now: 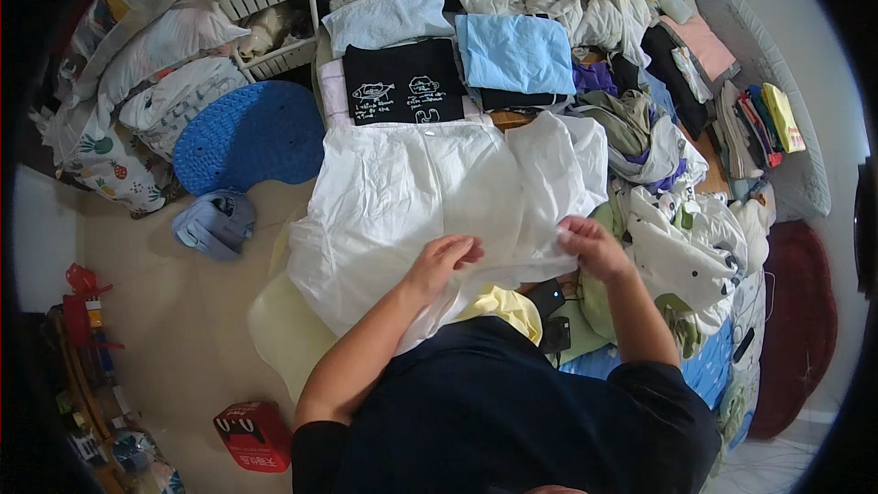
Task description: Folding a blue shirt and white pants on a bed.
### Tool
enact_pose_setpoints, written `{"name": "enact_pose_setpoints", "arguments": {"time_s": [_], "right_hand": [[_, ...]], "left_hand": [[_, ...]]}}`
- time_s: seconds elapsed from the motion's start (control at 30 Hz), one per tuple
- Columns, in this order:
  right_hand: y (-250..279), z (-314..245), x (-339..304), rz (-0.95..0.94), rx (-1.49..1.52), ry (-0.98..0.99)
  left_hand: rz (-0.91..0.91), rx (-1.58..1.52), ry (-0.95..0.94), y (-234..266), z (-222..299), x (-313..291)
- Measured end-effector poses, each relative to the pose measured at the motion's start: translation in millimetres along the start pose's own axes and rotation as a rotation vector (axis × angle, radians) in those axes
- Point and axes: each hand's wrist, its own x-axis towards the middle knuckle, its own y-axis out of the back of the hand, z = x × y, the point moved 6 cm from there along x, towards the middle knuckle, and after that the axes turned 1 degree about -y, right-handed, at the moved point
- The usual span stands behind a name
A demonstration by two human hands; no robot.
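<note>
A large white garment [384, 192], thin and slightly see-through, lies spread in front of me with a few creases. Its right part is a loose bunched panel [553, 165], perhaps a sleeve. My right hand [594, 247] pinches the near edge of this panel between thumb and fingers. Above the garment's near middle is my left hand [444, 265], fingers loosely bent and a gap by the thumb, with nothing seen in it. The garment's near edge hangs against my dark shirt. Past its far edge lies a folded black garment [402, 82] with white line drawings.
Folded light-blue cloth [517, 50] lies at the back. Heaped clothes [640, 128] and a white patterned blanket [681, 238] crowd the right. Left are a blue plastic seat [247, 137], a crumpled grey-blue cloth [215, 224] and a red box [253, 437]. Yellow cloth [508, 311] sits near my waist.
</note>
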Motion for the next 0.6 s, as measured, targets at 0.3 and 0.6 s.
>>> {"name": "enact_pose_setpoints", "arguments": {"time_s": [0.3, 0.6], "right_hand": [[-83, 65, -31, -0.466, -0.6, -0.201], [-77, 66, -47, -0.548, -0.693, -0.419]], "left_hand": [[-0.191, -0.476, 0.559, -84, -34, 51], [0.092, -0.127, -0.306, -57, 73, 114]]}}
